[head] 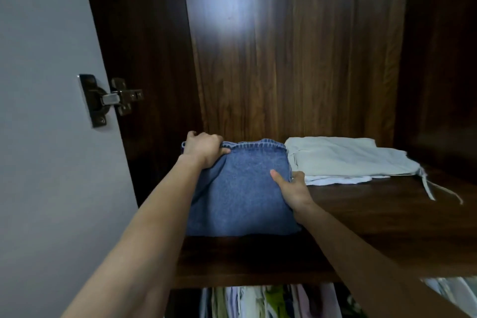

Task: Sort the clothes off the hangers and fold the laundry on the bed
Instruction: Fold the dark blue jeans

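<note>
Head view. Blue denim, folded (242, 188), lies on the dark wooden shelf (374, 219) of the wardrobe. Left hand (202, 148) curls its fingers over the far left corner, gripping the hem. Right hand (293, 190) pinches the right edge, thumb on top, fingers hidden beneath. Probably seating it square. Pale folded clothes (343, 157) just right of the right fingers; hanging clothes (271, 302) below.

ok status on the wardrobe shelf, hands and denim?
Left hand grips folded denim at far edge, right hand holds its right side. Denim on shelf. Pale folded clothes alongside, right.
</note>
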The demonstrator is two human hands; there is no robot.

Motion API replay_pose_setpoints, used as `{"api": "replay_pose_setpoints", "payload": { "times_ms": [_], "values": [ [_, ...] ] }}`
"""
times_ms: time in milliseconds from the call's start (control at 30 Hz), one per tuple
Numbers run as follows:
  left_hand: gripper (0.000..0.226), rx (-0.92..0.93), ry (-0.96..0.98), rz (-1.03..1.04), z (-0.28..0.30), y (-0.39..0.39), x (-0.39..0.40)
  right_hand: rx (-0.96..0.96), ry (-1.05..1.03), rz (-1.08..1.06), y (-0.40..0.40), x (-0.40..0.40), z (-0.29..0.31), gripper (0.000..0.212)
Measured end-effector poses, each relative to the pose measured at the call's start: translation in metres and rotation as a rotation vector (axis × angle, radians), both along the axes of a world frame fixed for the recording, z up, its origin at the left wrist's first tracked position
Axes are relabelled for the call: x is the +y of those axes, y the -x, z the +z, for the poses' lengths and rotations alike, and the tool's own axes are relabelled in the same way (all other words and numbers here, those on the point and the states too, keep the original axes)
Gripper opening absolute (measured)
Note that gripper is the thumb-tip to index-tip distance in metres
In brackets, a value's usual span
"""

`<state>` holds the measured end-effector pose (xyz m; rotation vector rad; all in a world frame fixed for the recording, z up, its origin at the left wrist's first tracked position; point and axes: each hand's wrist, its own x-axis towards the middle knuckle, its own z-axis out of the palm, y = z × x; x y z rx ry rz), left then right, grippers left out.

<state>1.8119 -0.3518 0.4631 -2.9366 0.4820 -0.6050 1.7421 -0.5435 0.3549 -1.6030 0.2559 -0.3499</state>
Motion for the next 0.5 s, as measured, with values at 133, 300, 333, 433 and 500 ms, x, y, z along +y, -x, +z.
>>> {"api": "replay_pose_setpoints", "payload": {
  "times_ms": [133, 300, 333, 433, 500],
  "values": [
    [0.032, -0.106, 0.057, 0.048, -0.047, -0.025, 0.002, 0.072, 0.176, -0.113, -0.018, 0.006, -0.014, 0.071],
    [0.03, -0.232, 0.127, 0.058, -0.065, -0.013, -0.007, 0.097, 0.619, -0.168, -0.032, 0.012, -0.007, 0.062],
    [0.026, -0.213, 0.102, 0.081, -0.068, -0.007, -0.01, 0.068, 0.795, -0.18, -0.033, 0.016, -0.005, 0.059],
    [0.037, -0.064, -0.04, 0.125, -0.088, 0.008, -0.01, -0.068, 1.26, -0.054, -0.045, 0.026, -0.002, 0.06],
    [0.058, 0.173, 0.024, 0.133, -0.101, 0.007, 0.003, -0.026, 1.394, 0.127, -0.058, 0.026, -0.005, 0.059]
  ]
}}
